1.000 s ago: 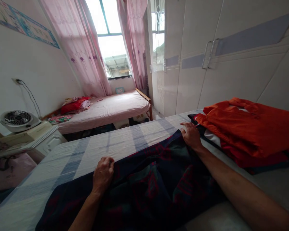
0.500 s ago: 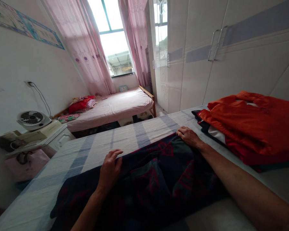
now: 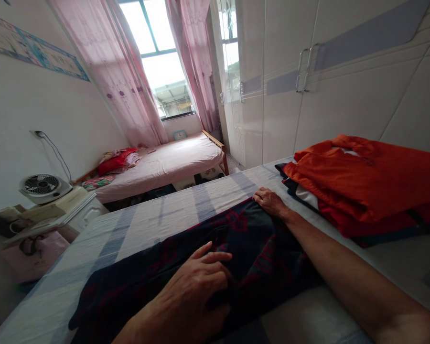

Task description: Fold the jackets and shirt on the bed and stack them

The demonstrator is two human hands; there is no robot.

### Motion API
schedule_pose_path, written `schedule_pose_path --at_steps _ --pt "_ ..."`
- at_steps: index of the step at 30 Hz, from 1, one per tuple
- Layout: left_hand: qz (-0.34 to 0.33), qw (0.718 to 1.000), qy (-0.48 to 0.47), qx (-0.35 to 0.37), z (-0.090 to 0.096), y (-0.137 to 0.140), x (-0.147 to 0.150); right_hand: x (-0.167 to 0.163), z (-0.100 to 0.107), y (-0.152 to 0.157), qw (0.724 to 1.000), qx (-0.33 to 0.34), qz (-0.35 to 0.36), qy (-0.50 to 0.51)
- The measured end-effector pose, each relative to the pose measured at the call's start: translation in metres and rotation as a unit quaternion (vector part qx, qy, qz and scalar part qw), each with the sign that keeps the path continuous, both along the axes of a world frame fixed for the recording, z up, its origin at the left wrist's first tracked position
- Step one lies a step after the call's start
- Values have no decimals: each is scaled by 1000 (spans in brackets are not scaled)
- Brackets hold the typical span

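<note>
From the head view, my left hand (image 3: pixel 197 282) now lies flat on the middle of the dark navy cloth with red and green patterning (image 3: pixel 243 248), fingers spread and pressing down, grip apart and clamped on nothing. 1 second ago it sat at the cloth's far edge, fingers curled on the hem; it has since slid back toward me across the fabric, which reads to me as smoothing the cloth. My right hand (image 3: pixel 270 201) has hardly moved: it rests at the far right corner of the same cloth, palm down, fingers bent over the edge. I cannot tell whether they pinch the hem or only press on it.

The cloth is spread across the bed with the pale sheet crossed by blue-grey stripes (image 3: pixel 186 205), its far edge lying straighter than before. Just beside my right hand sits a stack of folded clothes topped by an orange garment (image 3: pixel 365 181). Beyond are a second bed with a pink sheet (image 3: pixel 172 160), a white fan (image 3: pixel 43 186) on a side cabinet, and white wardrobe doors (image 3: pixel 344 95).
</note>
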State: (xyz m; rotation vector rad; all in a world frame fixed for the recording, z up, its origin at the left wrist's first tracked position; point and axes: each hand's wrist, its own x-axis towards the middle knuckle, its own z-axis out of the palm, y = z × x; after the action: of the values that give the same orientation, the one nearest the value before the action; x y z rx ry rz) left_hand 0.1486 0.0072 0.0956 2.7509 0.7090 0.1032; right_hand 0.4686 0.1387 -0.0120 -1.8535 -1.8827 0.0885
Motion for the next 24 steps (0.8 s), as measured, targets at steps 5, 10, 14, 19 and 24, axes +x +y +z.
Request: schedule_pose_path --at_steps 5,10,14,19,24 --pt "316 944 -52 86 12 38 -47 0 -1 0 1000 2 -1 8" --pt "388 918 -35 -73 -21 71 -96 -2 5 -4 1000 18 5 23" --pt "383 912 -61 -134 -35 64 -116 -11 31 -13 996 60 45 39" --pt "400 894 -83 -185 -30 55 -138 -22 56 -35 976 -43 208 52" --pt "413 827 -218 -314 -34 43 -147 -20 50 -44 960 -126 245 55"
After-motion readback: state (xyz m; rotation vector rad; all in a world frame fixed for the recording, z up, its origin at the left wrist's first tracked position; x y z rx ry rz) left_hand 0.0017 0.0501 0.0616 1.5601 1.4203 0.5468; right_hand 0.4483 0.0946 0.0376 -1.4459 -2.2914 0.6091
